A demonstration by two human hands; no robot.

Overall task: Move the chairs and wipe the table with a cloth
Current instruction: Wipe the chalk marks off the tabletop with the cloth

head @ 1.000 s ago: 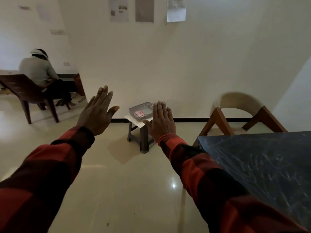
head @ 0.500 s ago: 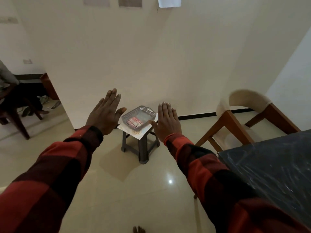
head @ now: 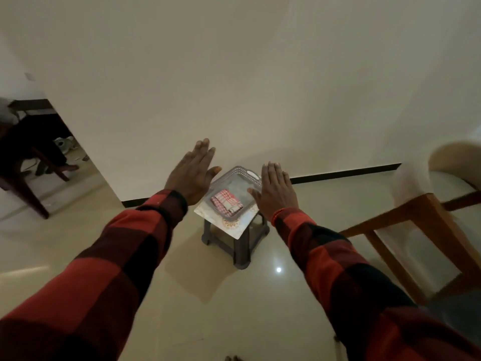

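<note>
Both our left hand and right hand are flat and empty; the folded cloth looks soft and light, best pinched at its edge.

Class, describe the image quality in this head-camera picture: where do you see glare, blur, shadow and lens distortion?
Head view: dim, warm light; a bright glare spot on the glossy floor; the chair at right is motion-blurred; the stool casts a soft shadow toward the left; wide-angle bending stretches the sleeves at the edges.
</note>
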